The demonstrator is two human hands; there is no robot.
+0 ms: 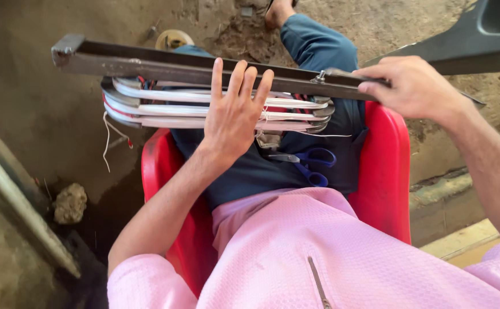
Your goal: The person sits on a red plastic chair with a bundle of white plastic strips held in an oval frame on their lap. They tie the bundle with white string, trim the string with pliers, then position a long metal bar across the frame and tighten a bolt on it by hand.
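- The left hand [234, 111] is open, with its fingers spread flat on the white coil bundle [204, 109].
- The right hand [413, 86] grips the end of the dark metal bar [164, 64] at 2 o'clock.
- The bundle hangs just under the bar.
- Blue scissors [310, 163] lie on the lap, in the red chair [384, 171].

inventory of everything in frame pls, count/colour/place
metal bar: 1, dark, across the lap
coil bundle: 1, white loops with red wire, under the bar
scissors: 1, blue handles, on the lap
chair: 1, red, under the person
stone: 1, brown, ground at left
round disc: 1, pale, ground at top
left hand: flat, fingers spread, on bar and coils
right hand: gripping the bar's right end
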